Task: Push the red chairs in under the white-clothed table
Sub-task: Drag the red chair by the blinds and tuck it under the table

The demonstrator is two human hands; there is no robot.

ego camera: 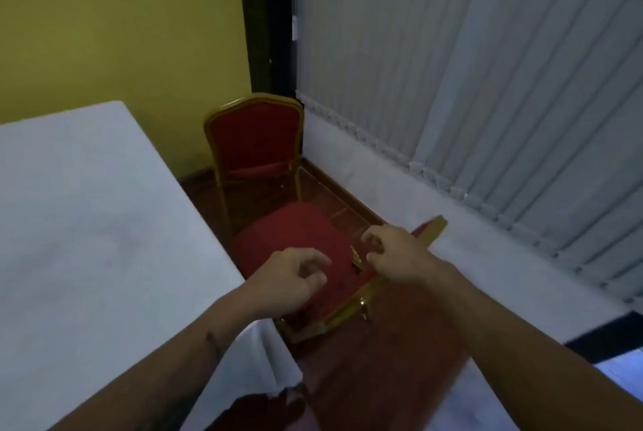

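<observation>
beside the table edge: red-cushioned, gold-framed near chair (295,239), seat just beside the white-clothed table (87,221).
hands: left hand (292,277) and right hand (393,253) hovered loosely curled, holding nothing.
open room: tiled floor strip (334,200) toward the far red chair (255,138).

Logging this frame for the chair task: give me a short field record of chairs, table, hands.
near chair: red seat beside the table edge, gold frame, backrest toward the person, not yet under the table
far chair: red chair upright in the corner, beyond the table's end
table: white cloth, at left
left hand: over the near seat, fingers curled, holding nothing
right hand: at the top of the near backrest; grip unclear
backdrop: yellow wall, grey vertical blinds
</observation>
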